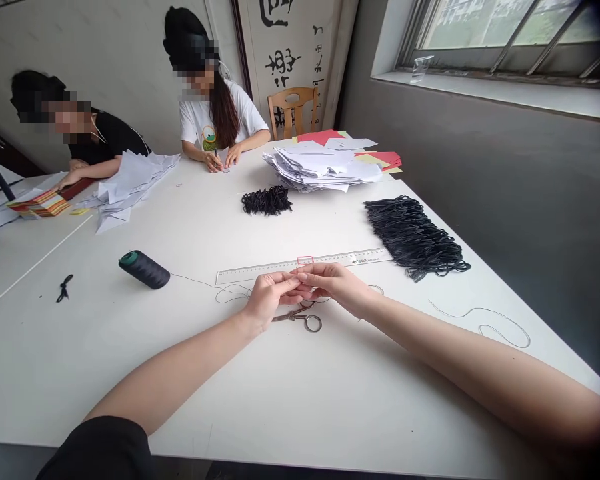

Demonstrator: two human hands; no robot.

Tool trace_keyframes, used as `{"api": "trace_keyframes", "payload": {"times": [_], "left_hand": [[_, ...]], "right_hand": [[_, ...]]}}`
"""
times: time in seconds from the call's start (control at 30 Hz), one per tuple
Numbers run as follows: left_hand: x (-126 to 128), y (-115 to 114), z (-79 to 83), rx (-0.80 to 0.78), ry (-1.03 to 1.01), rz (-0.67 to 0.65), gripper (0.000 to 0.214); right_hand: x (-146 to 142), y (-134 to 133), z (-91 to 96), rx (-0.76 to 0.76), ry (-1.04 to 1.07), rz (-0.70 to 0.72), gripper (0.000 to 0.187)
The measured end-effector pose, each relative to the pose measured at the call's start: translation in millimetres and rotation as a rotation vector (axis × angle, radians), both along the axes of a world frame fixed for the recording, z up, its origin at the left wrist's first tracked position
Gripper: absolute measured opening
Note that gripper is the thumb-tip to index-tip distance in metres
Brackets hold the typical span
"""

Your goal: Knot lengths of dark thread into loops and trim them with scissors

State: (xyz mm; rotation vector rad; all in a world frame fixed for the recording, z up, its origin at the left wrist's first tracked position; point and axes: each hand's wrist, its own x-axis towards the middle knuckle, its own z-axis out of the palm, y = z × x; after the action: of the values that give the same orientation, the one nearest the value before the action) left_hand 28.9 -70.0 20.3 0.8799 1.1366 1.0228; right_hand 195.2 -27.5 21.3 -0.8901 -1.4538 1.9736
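Note:
My left hand and my right hand meet fingertip to fingertip above the table, both in a pinch. A thin red cord makes a small loop just beyond the fingertips and seems to run down between them; its held part is hidden. Just behind lies a clear ruler. Beneath the hands rest metal scissors, partly covered. Fine dark thread leads from a black spool toward my left hand and curls around there.
Bundled black cords lie at right, with a smaller black bundle farther back. Paper stacks stand behind. Two people sit across the table, one holding a pen. Loose thread lies near my right forearm; a small knotted cord is at left.

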Motion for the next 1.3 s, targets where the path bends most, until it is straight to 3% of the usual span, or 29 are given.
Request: {"api": "trace_keyframes", "payload": {"times": [0.27, 0.5, 0.7, 0.77, 0.9, 1.07, 1.13, 1.3], "left_hand": [[2, -1, -4.1, -0.003, 0.084, -0.070, 0.029], [2, -1, -7.1, 0.014, 0.048, -0.071, 0.030], [-9, 11, 5.8, 0.026, 0.007, -0.014, 0.035], [-11, 13, 8.1, -0.009, -0.015, -0.020, 0.035], [-10, 12, 7.0, -0.042, -0.038, -0.070, 0.031], [-10, 13, 3.1, 0.062, 0.014, -0.074, 0.028], [-11, 13, 2.1, 0.093, 0.052, -0.064, 0.027], [-11, 12, 0.5, 0.130, 0.132, -0.014, 0.026]], "right_hand": [[-2, -3, 2.9, 0.093, -0.061, -0.108, 0.034], [-2, -3, 2.0, 0.060, 0.015, -0.149, 0.030], [12, 17, 35.0, -0.077, 0.182, -0.440, 0.020], [25, 28, 50.9, 0.037, 0.219, -0.562, 0.021], [60, 47, 76.4, 0.458, 0.285, -0.833, 0.025], [81, 56, 80.9, 1.066, 0.116, -1.109, 0.022], [77, 55, 72.2, 1.172, -0.023, -1.066, 0.021], [51, 49, 38.3, 1.013, -0.689, -0.378, 0.010]]}}
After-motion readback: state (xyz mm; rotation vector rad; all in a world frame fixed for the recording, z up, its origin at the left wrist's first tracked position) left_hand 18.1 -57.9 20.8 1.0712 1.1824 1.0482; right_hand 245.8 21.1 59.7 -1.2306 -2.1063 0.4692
